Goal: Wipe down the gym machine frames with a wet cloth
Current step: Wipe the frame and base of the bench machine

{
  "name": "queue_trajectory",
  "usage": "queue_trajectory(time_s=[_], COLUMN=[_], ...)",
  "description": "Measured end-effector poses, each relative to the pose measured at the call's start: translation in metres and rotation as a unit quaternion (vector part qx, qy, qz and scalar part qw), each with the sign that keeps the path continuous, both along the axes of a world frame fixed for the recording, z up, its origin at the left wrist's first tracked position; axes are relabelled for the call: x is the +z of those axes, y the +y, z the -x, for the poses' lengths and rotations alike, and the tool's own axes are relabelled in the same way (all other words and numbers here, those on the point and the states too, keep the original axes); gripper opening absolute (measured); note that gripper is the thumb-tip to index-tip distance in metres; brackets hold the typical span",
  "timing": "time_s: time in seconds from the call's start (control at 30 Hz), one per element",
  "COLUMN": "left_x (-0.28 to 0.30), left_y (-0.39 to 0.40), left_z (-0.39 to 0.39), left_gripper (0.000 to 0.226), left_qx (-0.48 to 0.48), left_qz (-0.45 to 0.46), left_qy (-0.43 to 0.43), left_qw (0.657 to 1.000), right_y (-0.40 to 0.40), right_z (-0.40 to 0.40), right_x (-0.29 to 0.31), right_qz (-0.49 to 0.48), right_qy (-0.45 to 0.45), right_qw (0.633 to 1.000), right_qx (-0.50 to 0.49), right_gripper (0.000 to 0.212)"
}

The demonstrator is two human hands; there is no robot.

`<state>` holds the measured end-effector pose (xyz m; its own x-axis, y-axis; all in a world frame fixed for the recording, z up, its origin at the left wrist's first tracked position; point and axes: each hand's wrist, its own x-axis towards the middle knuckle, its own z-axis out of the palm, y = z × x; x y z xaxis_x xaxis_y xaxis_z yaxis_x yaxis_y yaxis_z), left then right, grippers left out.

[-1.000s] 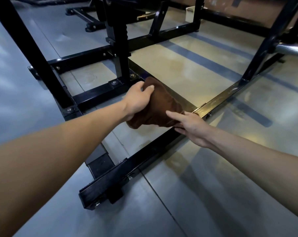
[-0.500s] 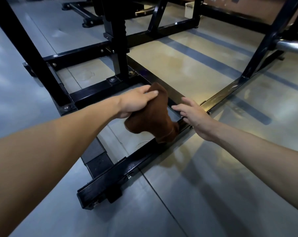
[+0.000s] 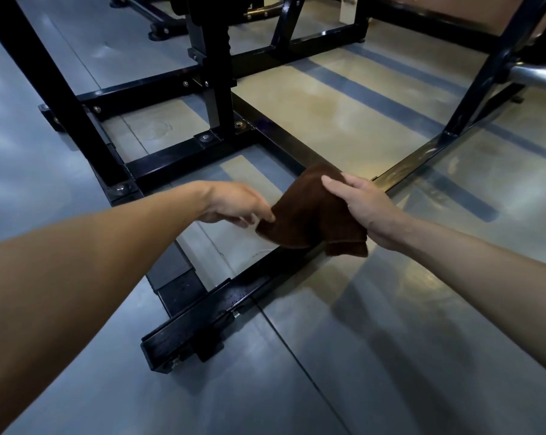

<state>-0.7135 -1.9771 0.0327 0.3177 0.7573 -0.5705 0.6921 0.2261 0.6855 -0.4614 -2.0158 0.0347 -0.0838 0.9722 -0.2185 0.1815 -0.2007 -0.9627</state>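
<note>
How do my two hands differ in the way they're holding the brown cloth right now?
The right hand lies over the top of the brown cloth, thumb across it; the left hand only pinches its left edge with the fingertips. The right covers more cloth than the left. Both touch the cloth above the black frame bar.

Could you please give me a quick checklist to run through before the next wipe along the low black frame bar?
1. Right hand grips the brown cloth: ok.
2. Left hand pinches the cloth's left edge: ok.
3. Cloth sits over the low frame bar: ok; actual contact: cannot tell.
4. Bar's length toward its near end is unobstructed: ok.
5. Cloth wet enough: cannot tell.
</note>
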Motion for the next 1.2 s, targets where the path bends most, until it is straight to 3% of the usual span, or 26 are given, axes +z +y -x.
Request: queue_trajectory(time_s=[0.1, 0.23, 0.33, 0.4, 0.43, 0.53, 0.67, 0.77, 0.8, 0.87, 0.93, 1.0, 1.1, 1.2], left_x=[0.012, 0.018, 0.017, 0.016, 0.014, 0.01, 0.004, 0.003, 0.001, -0.004, -0.006, -0.006, -0.009, -0.011], left_y=[0.0, 0.002, -0.004, -0.007, -0.007, -0.007, 0.002, 0.005, 0.004, 0.004, 0.002, -0.004, -0.007, -0.005], left_z=[-0.011, -0.028, -0.032, -0.032, -0.031, -0.029, -0.028, -0.024, -0.024, -0.022, -0.025, -0.03, -0.035, -0.044], left_gripper=[0.012, 0.022, 0.021, 0.004, 0.013, 0.029, 0.022, 0.016, 0.01, 0.02, 0.021, 0.027, 0.06, 0.073], left_qx=[0.16, 0.269, 0.273, 0.256, 0.253, 0.258, 0.313, 0.338, 0.342, 0.347, 0.32, 0.272, 0.179, 0.094], left_qz=[-0.001, 0.019, 0.041, 0.047, 0.044, 0.019, -0.039, -0.042, -0.038, -0.028, 0.016, 0.073, 0.08, 0.044], left_qy=[-0.146, -0.261, -0.292, -0.31, -0.314, -0.296, -0.258, -0.214, -0.197, -0.164, -0.148, -0.132, -0.09, -0.04], left_qw=[0.976, 0.927, 0.916, 0.915, 0.914, 0.92, 0.913, 0.915, 0.918, 0.923, 0.936, 0.951, 0.976, 0.994], right_y=[0.002, 0.004, 0.003, 0.003, 0.003, 0.003, 0.004, 0.002, 0.001, 0.002, 0.003, 0.003, 0.004, 0.005], right_z=[-0.002, 0.003, 0.009, 0.008, 0.007, 0.004, 0.008, 0.009, 0.008, 0.007, 0.006, 0.007, 0.007, 0.005], right_x=[0.0, 0.001, 0.007, 0.008, 0.009, 0.01, 0.006, -0.011, -0.015, -0.022, -0.025, -0.027, -0.031, -0.029], right_qz=[0.019, 0.066, 0.187, 0.221, 0.224, 0.223, 0.185, 0.078, 0.039, -0.008, -0.009, 0.013, 0.058, 0.072], right_qy=[0.068, 0.11, 0.175, 0.211, 0.233, 0.247, 0.22, 0.047, -0.029, -0.112, -0.107, -0.065, 0.007, 0.045], right_qw=[0.996, 0.985, 0.956, 0.941, 0.935, 0.934, 0.954, 0.995, 0.997, 0.99, 0.988, 0.991, 0.992, 0.995], right_qx=[-0.05, -0.111, -0.146, -0.145, -0.143, -0.129, -0.082, -0.044, -0.052, -0.088, -0.113, -0.116, -0.116, -0.045], right_gripper=[0.03, 0.031, 0.03, 0.032, 0.033, 0.025, 0.022, 0.019, 0.015, 0.019, 0.031, 0.024, 0.012, 0.04])
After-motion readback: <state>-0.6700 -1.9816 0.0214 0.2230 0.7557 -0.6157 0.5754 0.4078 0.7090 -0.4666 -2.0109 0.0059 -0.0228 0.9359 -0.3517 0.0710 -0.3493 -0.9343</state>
